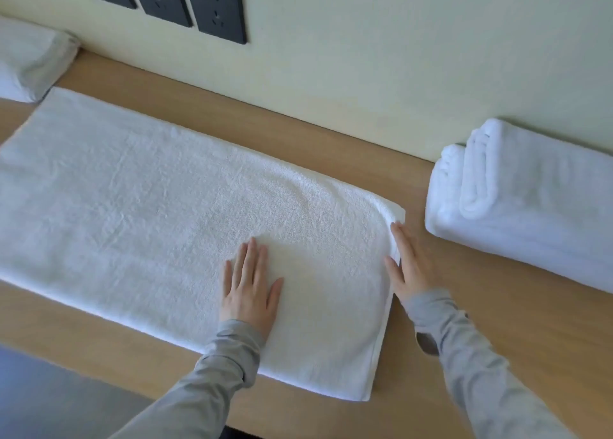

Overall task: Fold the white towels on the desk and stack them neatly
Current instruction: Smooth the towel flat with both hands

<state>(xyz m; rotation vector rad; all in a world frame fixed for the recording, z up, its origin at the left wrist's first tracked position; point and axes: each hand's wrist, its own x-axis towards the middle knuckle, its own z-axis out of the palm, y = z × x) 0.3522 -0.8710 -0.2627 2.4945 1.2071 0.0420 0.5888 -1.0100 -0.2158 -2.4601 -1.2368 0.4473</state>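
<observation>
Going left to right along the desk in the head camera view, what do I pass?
First a pale cloth bundle → flat white towel → left hand pressing flat on it → right hand at its right edge → folded towel stack.

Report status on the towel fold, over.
Left hand flat on spread towel; right hand flat at its right edge. Folded stack sits apart to the right. Bare desk between.

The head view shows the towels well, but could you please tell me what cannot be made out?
- Spread towel: left end cut off by the frame's left edge.
- Folded towels: right side cut off by the right edge; count unclear.
- White bundle at top left: mostly outside the frame; identity unclear.
</observation>
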